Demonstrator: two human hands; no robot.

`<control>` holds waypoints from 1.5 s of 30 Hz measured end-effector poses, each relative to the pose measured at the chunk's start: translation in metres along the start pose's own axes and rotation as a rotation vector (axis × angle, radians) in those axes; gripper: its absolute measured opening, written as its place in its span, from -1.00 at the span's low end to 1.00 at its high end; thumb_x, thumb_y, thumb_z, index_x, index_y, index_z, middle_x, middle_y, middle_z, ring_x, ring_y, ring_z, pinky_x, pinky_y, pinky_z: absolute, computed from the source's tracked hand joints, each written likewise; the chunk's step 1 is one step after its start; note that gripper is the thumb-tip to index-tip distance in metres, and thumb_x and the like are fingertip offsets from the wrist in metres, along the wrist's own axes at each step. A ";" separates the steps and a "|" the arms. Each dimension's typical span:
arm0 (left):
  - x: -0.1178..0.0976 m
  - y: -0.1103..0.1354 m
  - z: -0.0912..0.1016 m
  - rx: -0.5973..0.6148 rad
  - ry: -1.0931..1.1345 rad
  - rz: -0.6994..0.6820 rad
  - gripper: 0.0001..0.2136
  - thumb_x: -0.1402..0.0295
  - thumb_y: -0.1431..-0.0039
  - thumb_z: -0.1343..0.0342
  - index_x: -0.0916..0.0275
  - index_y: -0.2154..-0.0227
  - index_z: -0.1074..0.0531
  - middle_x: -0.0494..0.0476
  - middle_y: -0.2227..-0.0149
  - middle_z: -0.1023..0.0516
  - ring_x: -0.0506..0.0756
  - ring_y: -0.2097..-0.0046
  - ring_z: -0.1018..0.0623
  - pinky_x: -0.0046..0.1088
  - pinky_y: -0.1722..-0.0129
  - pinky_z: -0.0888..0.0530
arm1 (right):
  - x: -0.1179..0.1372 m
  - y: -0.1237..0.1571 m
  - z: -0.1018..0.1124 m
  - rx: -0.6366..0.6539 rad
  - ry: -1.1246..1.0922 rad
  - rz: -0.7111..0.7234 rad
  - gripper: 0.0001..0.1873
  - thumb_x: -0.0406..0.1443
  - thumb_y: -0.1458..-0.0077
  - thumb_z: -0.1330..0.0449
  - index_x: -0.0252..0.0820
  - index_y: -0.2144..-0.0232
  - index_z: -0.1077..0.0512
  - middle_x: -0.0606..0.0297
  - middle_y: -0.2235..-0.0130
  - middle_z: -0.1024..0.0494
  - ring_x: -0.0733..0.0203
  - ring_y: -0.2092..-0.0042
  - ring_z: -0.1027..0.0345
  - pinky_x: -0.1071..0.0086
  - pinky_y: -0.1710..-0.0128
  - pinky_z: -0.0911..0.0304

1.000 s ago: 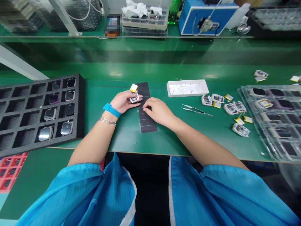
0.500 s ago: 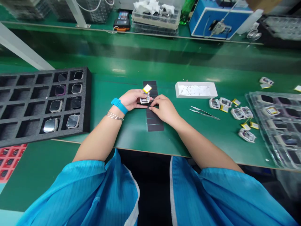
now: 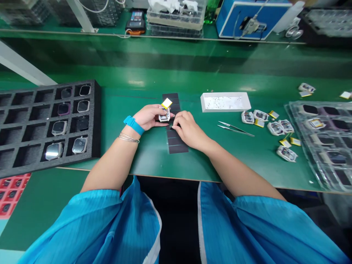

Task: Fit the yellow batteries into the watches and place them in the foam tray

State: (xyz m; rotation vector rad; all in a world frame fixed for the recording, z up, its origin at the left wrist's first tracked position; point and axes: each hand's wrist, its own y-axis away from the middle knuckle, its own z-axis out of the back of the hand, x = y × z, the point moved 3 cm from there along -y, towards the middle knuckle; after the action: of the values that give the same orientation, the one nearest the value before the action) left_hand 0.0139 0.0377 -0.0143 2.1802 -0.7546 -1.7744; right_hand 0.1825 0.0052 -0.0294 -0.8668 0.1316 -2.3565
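Observation:
My left hand (image 3: 148,116) is closed around an open white watch case (image 3: 164,116), with fingers and thumb at its edges. A silver and yellow battery (image 3: 167,103) sticks up from the far side of the case. Below it lies a black strip (image 3: 177,142) divided by thin cross lines into sections. My right hand (image 3: 190,129) is closed in a pinch over this strip, just right of the case. A small dark piece (image 3: 171,127) shows at its fingertips; its exact kind is too small to tell.
To the left stands a black foam tray (image 3: 95,135) with several watches. A white box (image 3: 225,109) with small bits, tweezers (image 3: 235,129) and several open watch cases (image 3: 286,153) with batteries lie on the right. Clear plastic trays (image 3: 308,157) hold watches at far right.
The view has shifted slightly, moving everything a little left in the picture. My right fingertips remain pinched beside the case, and my left hand still holds the watch case.

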 end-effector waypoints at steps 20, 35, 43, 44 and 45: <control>0.011 0.013 -0.037 -0.020 -0.098 -0.046 -0.92 0.61 -0.04 -0.16 0.35 0.43 -0.42 -0.01 0.53 -0.48 -0.07 0.50 -0.50 -0.56 0.45 -0.57 | -0.008 -0.001 0.022 -0.191 -0.773 -0.228 -0.72 -0.26 0.10 -0.40 -0.14 0.42 -0.34 0.37 0.38 -0.55 0.27 0.34 -0.43 0.30 0.23 -0.36; 0.015 0.011 -0.036 -0.016 -0.114 -0.026 -0.92 0.59 -0.03 -0.17 0.33 0.40 -0.43 0.07 0.46 -0.54 -0.03 0.46 -0.54 -0.52 0.42 -0.56 | -0.001 0.002 0.026 -0.164 -0.524 -0.194 -0.77 -0.32 0.02 -0.31 -0.12 0.38 -0.29 0.38 0.37 -0.55 0.27 0.32 -0.44 0.30 0.21 -0.37; 0.014 0.013 -0.039 -0.024 -0.117 -0.015 -0.90 0.62 -0.03 -0.11 0.33 0.43 -0.42 0.06 0.47 -0.53 -0.04 0.47 -0.53 -0.51 0.43 -0.56 | 0.001 0.003 0.025 -0.179 -0.463 -0.175 -0.79 -0.32 0.01 -0.31 -0.11 0.40 -0.30 0.39 0.36 -0.56 0.28 0.34 -0.44 0.33 0.24 -0.36; 0.014 0.013 -0.039 -0.024 -0.115 -0.012 -0.91 0.62 -0.04 -0.11 0.33 0.43 -0.42 0.06 0.48 -0.52 -0.04 0.48 -0.52 -0.52 0.43 -0.56 | 0.001 0.003 0.025 -0.176 -0.461 -0.171 -0.79 -0.33 0.01 -0.30 -0.11 0.40 -0.30 0.39 0.36 -0.56 0.28 0.34 -0.44 0.33 0.24 -0.36; 0.014 0.013 -0.039 -0.025 -0.112 -0.011 -0.91 0.63 -0.04 -0.11 0.33 0.44 -0.41 0.06 0.48 -0.52 -0.04 0.48 -0.52 -0.52 0.43 -0.55 | 0.001 0.003 0.025 -0.176 -0.460 -0.165 -0.79 -0.33 0.01 -0.30 -0.11 0.39 -0.30 0.39 0.36 -0.56 0.28 0.34 -0.44 0.33 0.24 -0.36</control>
State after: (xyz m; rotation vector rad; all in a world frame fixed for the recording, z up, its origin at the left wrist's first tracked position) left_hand 0.0503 0.0137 -0.0104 2.0875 -0.7420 -1.9139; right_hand 0.1989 0.0046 -0.0098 -1.5323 0.0798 -2.2487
